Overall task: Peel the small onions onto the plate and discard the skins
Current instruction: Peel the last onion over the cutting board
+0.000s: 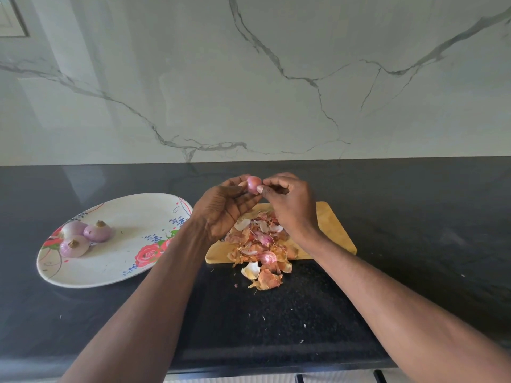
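Head view of a dark stone counter [387, 244] set against a veined marble wall [249, 78]. Both hands are raised above the far edge of a wooden cutting board [336, 230] and meet around a single small onion [253, 184]. The left hand [224, 208], palm turned upward, cradles the onion between its fingertips and thumb. The right hand [290, 205], fingers curled, pinches at the onion's right side with thumb and forefinger; whether a strip of skin is caught in that pinch cannot be told. The onion's visible surface is pink and glossy.

Below the hands, a heap of onion skins [260, 244] covers the middle of the board and spills over its near edge onto the counter, where a few pale and orange pieces lie loose.

To the left, well apart from the board, an oval floral plate [132, 261] rests on the counter. Three peeled onions [83, 237] sit clustered and touching one another near the plate's left end, their root ends still attached.
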